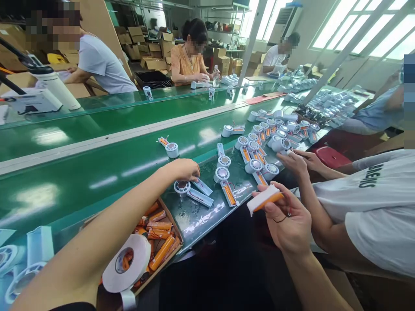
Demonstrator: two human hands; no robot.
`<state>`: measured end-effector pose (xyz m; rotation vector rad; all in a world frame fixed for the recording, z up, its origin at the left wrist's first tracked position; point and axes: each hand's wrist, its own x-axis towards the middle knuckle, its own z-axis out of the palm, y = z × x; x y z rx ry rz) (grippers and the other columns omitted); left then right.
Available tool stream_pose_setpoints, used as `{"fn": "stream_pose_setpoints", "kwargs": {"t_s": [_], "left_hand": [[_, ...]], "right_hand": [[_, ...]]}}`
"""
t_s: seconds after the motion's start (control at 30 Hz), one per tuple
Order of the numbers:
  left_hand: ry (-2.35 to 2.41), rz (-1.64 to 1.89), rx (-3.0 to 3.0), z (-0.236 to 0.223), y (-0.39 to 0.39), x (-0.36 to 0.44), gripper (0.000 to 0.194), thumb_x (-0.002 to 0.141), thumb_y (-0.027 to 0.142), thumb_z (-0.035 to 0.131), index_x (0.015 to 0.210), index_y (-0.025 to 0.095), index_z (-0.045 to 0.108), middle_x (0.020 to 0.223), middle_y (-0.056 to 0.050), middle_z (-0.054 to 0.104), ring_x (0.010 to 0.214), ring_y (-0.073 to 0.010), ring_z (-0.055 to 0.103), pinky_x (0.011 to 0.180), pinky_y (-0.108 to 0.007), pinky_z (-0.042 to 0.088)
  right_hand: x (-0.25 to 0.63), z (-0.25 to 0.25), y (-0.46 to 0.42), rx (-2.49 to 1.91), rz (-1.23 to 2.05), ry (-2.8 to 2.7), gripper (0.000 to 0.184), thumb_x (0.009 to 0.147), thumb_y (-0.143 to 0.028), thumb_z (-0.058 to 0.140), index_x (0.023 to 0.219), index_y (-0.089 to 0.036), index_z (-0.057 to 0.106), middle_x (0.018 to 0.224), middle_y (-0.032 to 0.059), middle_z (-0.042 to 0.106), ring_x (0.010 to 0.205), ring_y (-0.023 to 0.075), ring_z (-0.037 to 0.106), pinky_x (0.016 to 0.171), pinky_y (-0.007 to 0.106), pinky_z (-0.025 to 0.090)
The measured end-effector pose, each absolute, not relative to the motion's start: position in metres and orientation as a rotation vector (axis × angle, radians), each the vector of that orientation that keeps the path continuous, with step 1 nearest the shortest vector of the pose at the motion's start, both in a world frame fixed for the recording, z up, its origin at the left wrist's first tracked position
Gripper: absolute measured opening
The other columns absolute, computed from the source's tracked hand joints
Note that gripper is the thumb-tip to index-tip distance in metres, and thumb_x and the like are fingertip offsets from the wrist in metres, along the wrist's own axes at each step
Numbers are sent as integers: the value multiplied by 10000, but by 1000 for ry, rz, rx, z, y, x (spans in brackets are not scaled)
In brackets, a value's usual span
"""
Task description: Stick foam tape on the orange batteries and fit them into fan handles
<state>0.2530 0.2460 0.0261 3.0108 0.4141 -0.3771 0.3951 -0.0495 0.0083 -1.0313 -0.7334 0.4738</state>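
Observation:
My right hand [288, 218] is closed around an orange battery [270, 201] with a strip of white tape [262, 199] along its side, held up in front of the bench edge. My left hand [185, 169] reaches across to the bench, its fingers curled down onto the end of a light blue fan housing [203, 187]. The hand hides the other end of that housing. Right beside it lies another open fan housing [199, 198] with a round grille. A roll of white tape [138, 263] rests on the orange batteries [164, 248] in a cardboard box under my left arm.
Fan housings with orange batteries [229, 194] lie on the bench, piled thicker [259, 142] to the right. Beside me a co-worker's hands [296, 164] handle another fan. A green conveyor belt [97, 147] runs along the bench. More housings [40, 246] sit at lower left. People work opposite.

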Motion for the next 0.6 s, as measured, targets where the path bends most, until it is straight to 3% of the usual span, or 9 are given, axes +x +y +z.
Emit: {"fn": "stream_pose_setpoints", "kwargs": {"t_s": [0.23, 0.33, 0.43, 0.53, 0.6], "left_hand": [[1033, -366, 2949, 31, 300, 177, 401, 1034, 486, 454, 1199, 297, 767, 1182, -86, 788, 1031, -262, 735, 851, -331, 538], [1252, -425, 2880, 29, 319, 113, 401, 1036, 463, 447, 1145, 262, 777, 1210, -115, 773, 1068, -291, 733, 875, -356, 553], [1291, -445, 2847, 22, 314, 65, 393, 1051, 459, 443, 1164, 291, 780, 1318, -98, 735, 1147, -269, 713, 896, -323, 552], [1245, -451, 2840, 17, 301, 54, 333, 1037, 414, 507, 1205, 303, 772, 1403, -101, 693, 1222, -272, 679, 913, -320, 550], [1237, -467, 2826, 15, 297, 61, 297, 999, 310, 554, 1186, 257, 780, 1359, -136, 712, 1217, -300, 677, 914, -349, 555]], "right_hand": [[405, 22, -11, -1062, 445, -906, 493, 853, -257, 901, 1298, -313, 696, 1077, 57, 845, 989, 299, 824, 908, 498, 686], [396, 42, 38, -1005, 495, -1106, 400, 846, -245, 904, 1177, -304, 686, 1082, 34, 844, 935, 263, 831, 846, 421, 697], [372, 60, 98, -946, 599, -1270, 355, 835, -259, 899, 1111, -272, 676, 1067, 42, 842, 922, 244, 824, 791, 378, 683], [340, 61, 161, -939, 773, -1449, 369, 827, -294, 872, 1135, -244, 676, 999, 41, 830, 886, 219, 796, 777, 360, 643], [320, 53, 200, -1005, 795, -1621, 358, 838, -304, 824, 1160, -231, 683, 887, 4, 795, 802, 184, 750, 758, 337, 602]]}}
